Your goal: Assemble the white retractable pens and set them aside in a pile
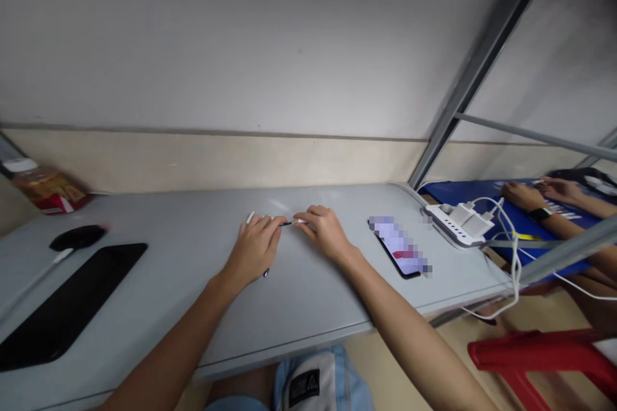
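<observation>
Above the middle of the grey desk, my left hand and my right hand face each other, fingertips a short way apart. Between them runs a slim dark pen-like rod, its near end pinched by my left fingers. My right fingers are closed on a small, slim white piece at its other end; whether the two are joined I cannot tell. A white bit shows by my left fingers. Beside the left wrist lies a small dark, shiny piece. My palms are hidden.
To the right are a phone and a white power strip with chargers and cables. A black mat-like slab, a black mouse and a bottle lie left. Another person's hands rest over a blue desk beyond a metal frame.
</observation>
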